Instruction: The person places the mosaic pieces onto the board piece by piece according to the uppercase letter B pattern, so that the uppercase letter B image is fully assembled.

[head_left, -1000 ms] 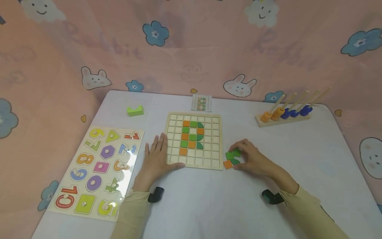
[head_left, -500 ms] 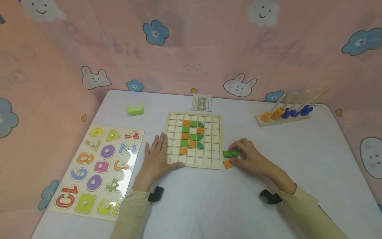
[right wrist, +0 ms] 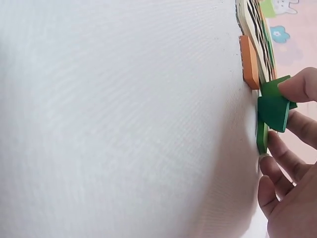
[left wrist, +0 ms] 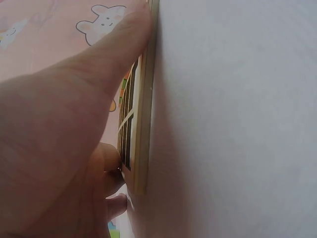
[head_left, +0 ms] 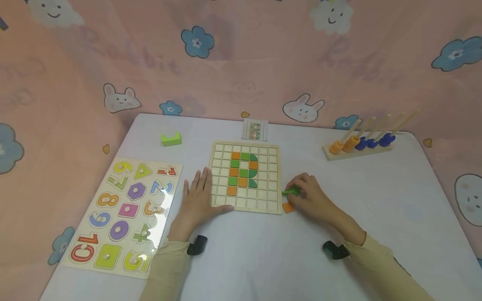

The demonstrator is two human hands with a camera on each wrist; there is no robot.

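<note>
A square wooden grid board (head_left: 261, 195) holds orange, green and dark green tiles that form a letter R. My left hand (head_left: 197, 198) lies along its left edge, fingers straight, thumb at the front edge. Right of the board, my right hand (head_left: 310, 198) pinches a green tile (right wrist: 274, 88) between thumb and fingers. In the right wrist view a dark green rounded tile (right wrist: 274, 113) stands tilted against it; whether it is also gripped, I cannot tell. Another green tile (right wrist: 262, 139) is low beside the fingers. An orange tile (head_left: 288, 207) lies on the table near the board's corner.
Behind the board lies a small pattern card (head_left: 255, 129). A number and shape puzzle (head_left: 128, 210) covers the left side. A light green block (head_left: 171, 139) sits at back left, and a peg stand with orange and blue beads (head_left: 357, 151) at back right.
My right hand has moved slightly left and closed its fingers on a green tile, which has tilted up. The dark green tile has been drawn in among the green ones. My left hand stays put.
</note>
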